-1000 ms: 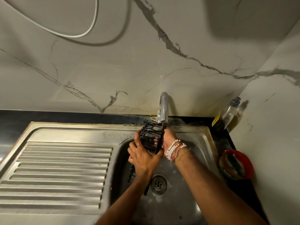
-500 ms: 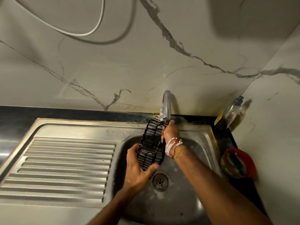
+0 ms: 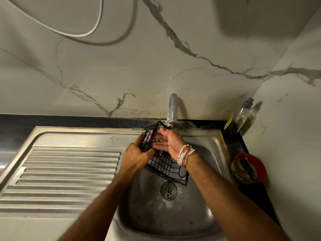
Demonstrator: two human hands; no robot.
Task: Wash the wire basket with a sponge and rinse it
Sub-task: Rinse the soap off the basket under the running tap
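Nearer than the grip sits the drain [image 3: 168, 190]. The left hand [image 3: 134, 157] clasps the wire basket [image 3: 163, 165] by its side, tilted over the sink [image 3: 214, 148] — the right hand [image 3: 169, 143], fingers straight, presses the mesh just beyond, under the tap [image 3: 172, 110]. Rinsing, I judge; next, turn the basket's near end upward.

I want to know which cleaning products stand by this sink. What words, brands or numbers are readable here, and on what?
No text is readable in this view.
Pump bottle: its yellow label is too small and blurred to read.
Red tub: the print on the green band around its side is too blurred to read.
Tap, sink, wire basket: no markings visible.
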